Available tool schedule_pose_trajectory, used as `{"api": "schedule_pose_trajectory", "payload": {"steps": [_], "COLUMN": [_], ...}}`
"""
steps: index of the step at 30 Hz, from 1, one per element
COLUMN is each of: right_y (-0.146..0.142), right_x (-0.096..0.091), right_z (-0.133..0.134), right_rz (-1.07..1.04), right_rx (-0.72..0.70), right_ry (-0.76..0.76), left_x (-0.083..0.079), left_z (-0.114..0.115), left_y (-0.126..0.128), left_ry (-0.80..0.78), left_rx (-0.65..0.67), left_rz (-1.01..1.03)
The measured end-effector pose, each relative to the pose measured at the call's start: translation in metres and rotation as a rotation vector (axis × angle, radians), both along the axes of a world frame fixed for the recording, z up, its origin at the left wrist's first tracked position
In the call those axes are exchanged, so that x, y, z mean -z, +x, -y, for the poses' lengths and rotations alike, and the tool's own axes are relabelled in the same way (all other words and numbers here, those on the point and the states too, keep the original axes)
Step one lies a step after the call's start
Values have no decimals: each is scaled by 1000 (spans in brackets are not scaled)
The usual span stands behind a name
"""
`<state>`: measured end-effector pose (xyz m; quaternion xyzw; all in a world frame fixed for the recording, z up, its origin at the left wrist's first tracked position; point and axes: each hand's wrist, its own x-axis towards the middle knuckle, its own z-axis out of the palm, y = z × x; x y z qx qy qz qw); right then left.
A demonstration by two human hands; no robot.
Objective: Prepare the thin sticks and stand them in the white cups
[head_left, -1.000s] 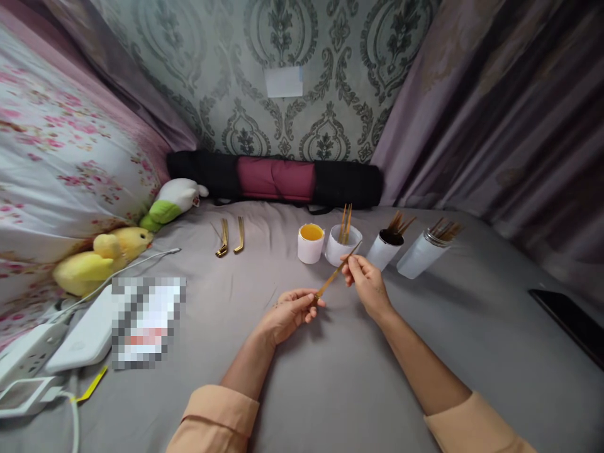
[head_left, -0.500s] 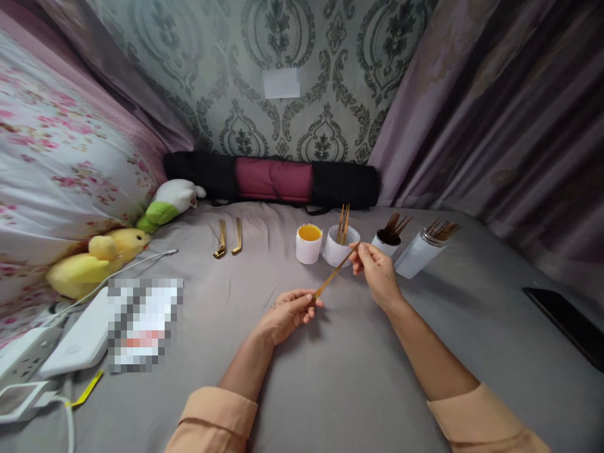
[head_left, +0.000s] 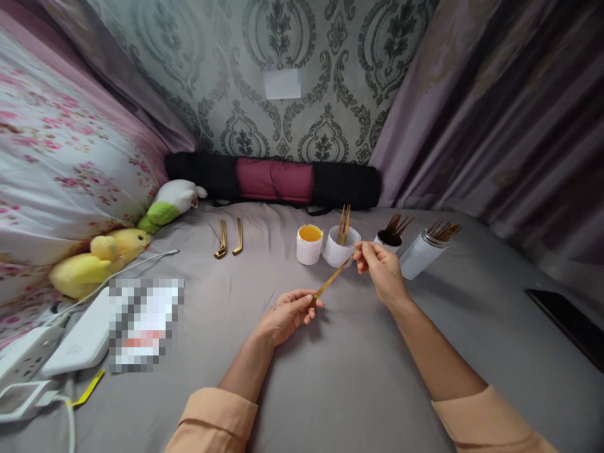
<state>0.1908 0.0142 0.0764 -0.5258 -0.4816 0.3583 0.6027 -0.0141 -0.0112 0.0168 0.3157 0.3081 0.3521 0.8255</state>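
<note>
A slim golden-brown stick [head_left: 336, 273], its exact kind unclear, slants up to the right between my hands. My left hand [head_left: 291, 313] pinches its lower end, fingers closed. The upper end is gripped between the thumb and fingertips of my right hand [head_left: 377, 267]. Just behind the right hand stands a whitish cup [head_left: 336, 255] with a few similar sticks [head_left: 345, 223] upright in it. Left of that cup is a white pot [head_left: 309, 251], yellow-orange inside. Further left, several thin gold pieces with bent ends [head_left: 221, 242] lie in two groups.
Right of the hand, dark sticks fill a white cup [head_left: 387, 244] and a tilted white canister [head_left: 419, 258]. A black phone [head_left: 566, 324] lies at far right. Plush toys [head_left: 89, 270], a power strip [head_left: 28, 355] and a white power bank [head_left: 82, 340] occupy the left. A black-and-maroon roll [head_left: 274, 179] lines the wall.
My right hand has shifted very slightly, its fingers still on the stick's upper end. My left hand keeps its hold. The view has moved a little.
</note>
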Motion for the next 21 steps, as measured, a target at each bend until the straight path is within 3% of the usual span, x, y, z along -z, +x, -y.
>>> {"api": "schedule_pose_trajectory", "payload": {"steps": [21], "right_y": [6], "right_x": [-1], "right_z": [-2], "right_rz": [-24], "right_rx": [-9], "right_ry": [-28], "left_x": [0], "left_z": [-1], "left_y": [0], "left_ry": [-25], "left_rx": [-28], "left_rz": [16]}}
